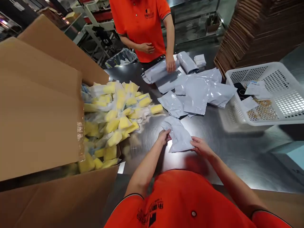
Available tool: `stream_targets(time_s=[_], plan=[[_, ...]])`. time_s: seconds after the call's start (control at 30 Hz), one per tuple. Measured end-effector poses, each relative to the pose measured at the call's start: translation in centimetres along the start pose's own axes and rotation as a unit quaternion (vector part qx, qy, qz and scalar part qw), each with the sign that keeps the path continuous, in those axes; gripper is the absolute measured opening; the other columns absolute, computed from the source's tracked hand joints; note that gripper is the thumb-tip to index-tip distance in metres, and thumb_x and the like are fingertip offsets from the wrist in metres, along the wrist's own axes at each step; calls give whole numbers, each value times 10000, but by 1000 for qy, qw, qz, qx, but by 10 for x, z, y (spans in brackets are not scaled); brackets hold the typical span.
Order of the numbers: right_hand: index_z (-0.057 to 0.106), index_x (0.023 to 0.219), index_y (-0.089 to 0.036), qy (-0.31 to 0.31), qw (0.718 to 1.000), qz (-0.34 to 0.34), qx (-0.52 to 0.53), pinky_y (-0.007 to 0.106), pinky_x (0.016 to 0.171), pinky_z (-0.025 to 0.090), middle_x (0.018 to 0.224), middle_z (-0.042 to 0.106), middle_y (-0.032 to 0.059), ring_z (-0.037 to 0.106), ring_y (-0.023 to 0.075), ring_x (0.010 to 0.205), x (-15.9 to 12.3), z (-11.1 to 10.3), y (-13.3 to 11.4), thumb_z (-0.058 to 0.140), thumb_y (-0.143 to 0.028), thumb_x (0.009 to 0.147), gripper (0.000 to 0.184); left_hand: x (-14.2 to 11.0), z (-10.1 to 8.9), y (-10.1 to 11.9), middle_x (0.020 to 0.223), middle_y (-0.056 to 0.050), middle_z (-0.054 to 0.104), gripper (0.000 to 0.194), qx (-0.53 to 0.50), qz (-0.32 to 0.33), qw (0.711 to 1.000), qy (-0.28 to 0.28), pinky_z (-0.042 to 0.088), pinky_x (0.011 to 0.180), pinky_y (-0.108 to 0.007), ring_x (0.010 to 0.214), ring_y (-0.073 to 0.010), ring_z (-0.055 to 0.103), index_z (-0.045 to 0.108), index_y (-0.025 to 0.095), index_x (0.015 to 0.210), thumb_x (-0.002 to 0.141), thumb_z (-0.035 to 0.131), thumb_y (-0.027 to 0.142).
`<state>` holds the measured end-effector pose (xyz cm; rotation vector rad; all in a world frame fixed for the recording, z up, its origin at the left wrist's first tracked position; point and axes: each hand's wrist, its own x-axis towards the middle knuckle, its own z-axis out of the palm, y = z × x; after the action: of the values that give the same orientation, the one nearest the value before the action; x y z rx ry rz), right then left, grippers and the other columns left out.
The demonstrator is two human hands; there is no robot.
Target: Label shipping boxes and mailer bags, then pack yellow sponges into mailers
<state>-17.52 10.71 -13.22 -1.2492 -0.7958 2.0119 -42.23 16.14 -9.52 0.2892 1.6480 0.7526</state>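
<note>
A glossy pale grey plastic mailer bag (pixel 178 134) lies tilted over the metal table, held between my two hands. My left hand (pixel 164 136) pinches its left edge, thumb on top. At the lower right corner, the fingers of my right hand (pixel 199 145) are closed on the same bag. Just beyond it are several similar grey mailer bags (pixel 196 91) in a loose pile. To the left, many yellow sponge-like pieces in clear wrappers (pixel 123 122) spill from a cardboard box onto the table. What the held bag contains is hidden.
The large open cardboard box (pixel 40 104) stands at the left. A white perforated basket (pixel 258 122) with papers sits right. Across the metal table (pixel 220 158), a co-worker in orange (pixel 140 25) touches a roll of grey bags (pixel 158 71). Stacked flat cardboard (pixel 256 31) rises behind the basket.
</note>
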Motion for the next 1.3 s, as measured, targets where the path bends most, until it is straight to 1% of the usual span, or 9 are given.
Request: stream_targets(time_s=[0.27,0.43,0.57,0.7,0.77,0.9,1.1,1.2,1.3], plan=[[664,868,-207,91,944,-43,-313,258,581,450,654,646,-5,559,150,575,-10,-9,2,505,-378,854,234,-26,-49,-28,652,16,601,103,-74,57,994,60,571,586,-246,536,-105,599,553,166,828,814,629,234],[653,1048,-174,53,822,-170,-540,372,908,476,1029,686,115,617,238,968,-9,19,13,414,-245,913,284,-26,-74,-51,612,46,562,138,-67,25,984,161,578,578,-286,493,-104,576,546,179,902,840,620,277],[574,1317,-156,-24,718,-309,-624,529,1127,301,1395,537,165,430,332,1327,-2,69,27,467,-346,948,428,-21,-77,-51,599,26,570,148,-49,32,980,190,549,552,-260,507,-117,576,562,169,808,823,654,283],[483,1428,-282,-197,607,-349,-687,773,1079,98,1558,354,122,208,456,1443,6,98,58,643,-508,841,649,-14,-81,-37,601,12,567,143,-42,55,975,212,518,533,-251,517,-124,572,566,165,759,861,582,264],[465,1442,-289,-227,583,-342,-701,793,1061,91,1566,334,132,195,463,1446,7,98,68,659,-537,823,694,-11,-86,-30,618,0,587,186,-30,79,972,220,516,543,-261,532,-133,580,591,160,782,881,562,314],[454,1451,-273,-218,586,-352,-697,817,1042,53,1559,333,163,203,462,1445,0,94,67,622,-556,849,686,-2,-93,-17,762,-42,695,179,16,138,966,219,542,683,-275,707,-169,664,664,150,881,779,705,291],[567,1348,-278,-358,585,-330,-649,748,1111,96,1460,502,102,313,355,1433,-10,105,45,543,-498,921,481,4,-97,21,1047,-159,720,206,109,187,935,281,494,952,-390,1134,-308,625,694,131,971,824,648,267],[589,1328,-240,-314,655,-331,-602,598,1136,288,1453,507,115,370,302,1408,10,105,13,494,-432,952,433,-12,-81,23,1499,-173,448,482,213,277,884,311,258,1173,-469,1456,-312,290,546,165,1342,879,592,289],[619,1281,-202,-128,734,-354,-565,447,1112,387,1374,571,126,481,233,1314,58,99,-38,385,-344,990,400,-28,-45,-13,1626,-110,215,616,443,381,777,236,47,1201,-587,1510,-339,84,400,237,1489,911,545,390]])
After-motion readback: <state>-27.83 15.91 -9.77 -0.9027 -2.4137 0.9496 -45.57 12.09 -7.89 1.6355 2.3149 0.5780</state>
